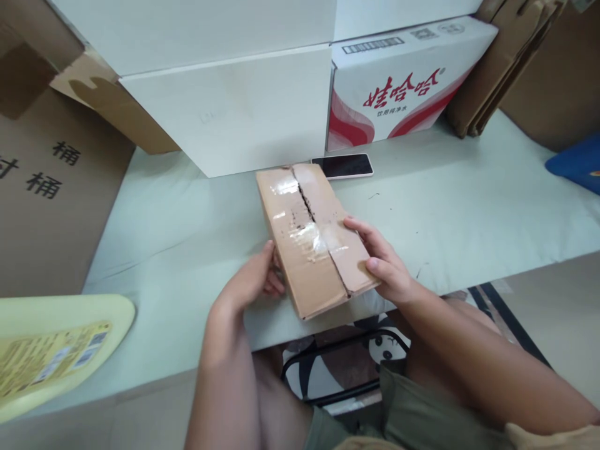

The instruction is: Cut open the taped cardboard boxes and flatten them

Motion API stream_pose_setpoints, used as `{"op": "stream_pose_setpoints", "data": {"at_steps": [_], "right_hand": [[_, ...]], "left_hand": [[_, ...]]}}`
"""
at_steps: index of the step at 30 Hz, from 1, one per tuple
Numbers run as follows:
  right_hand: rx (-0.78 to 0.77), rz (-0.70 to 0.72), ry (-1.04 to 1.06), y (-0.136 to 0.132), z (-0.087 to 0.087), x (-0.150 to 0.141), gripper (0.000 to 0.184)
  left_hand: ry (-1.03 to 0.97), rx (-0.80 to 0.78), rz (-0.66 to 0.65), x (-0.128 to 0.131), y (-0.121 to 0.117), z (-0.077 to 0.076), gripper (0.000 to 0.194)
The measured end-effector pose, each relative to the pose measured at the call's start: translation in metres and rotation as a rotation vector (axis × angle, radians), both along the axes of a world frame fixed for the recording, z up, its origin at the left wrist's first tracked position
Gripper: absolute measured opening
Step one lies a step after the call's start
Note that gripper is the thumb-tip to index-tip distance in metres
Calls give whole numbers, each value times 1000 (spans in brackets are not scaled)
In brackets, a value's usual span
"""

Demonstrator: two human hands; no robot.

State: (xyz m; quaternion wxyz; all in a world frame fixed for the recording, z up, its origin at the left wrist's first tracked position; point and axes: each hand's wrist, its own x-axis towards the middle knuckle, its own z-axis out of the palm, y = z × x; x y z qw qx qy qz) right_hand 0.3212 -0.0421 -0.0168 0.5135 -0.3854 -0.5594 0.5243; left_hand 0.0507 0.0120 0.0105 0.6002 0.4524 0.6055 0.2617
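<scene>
A brown cardboard box (304, 262) is tilted over the front part of the table. Clear tape, scuffed and shiny, runs along its top seam, and a dark torn gap shows in that seam. My right hand (382, 259) grips the box's right side, thumb at the top edge near the front corner and fingers along the side. At the left side is my left hand (257, 275), its fingers curled against the box and partly hidden by it. The underside of the box is out of sight.
Behind the box a phone (347, 165) lies on the pale green tabletop (187, 250). White cartons (234, 112) and a red-and-white carton (398, 94) stand at the back. Large cardboard boxes (51, 187) are at the left, a yellow container (70, 350) front left, a blue object (579, 162) right.
</scene>
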Motion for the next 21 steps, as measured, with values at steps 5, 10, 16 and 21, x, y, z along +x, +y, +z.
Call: {"op": "stream_pose_setpoints", "data": {"at_steps": [5,10,16,21], "right_hand": [[140,152,-31,1,-4,0,53],[181,245,-102,2,-4,-3,55],[245,253,-194,0,0,-7,55],[295,232,-224,0,6,-8,47]], "left_hand": [[348,329,220,-10,0,-2,39],[149,856,324,-21,4,-6,65],[154,977,89,-20,7,1,46],[61,971,150,-14,7,-2,32]]}}
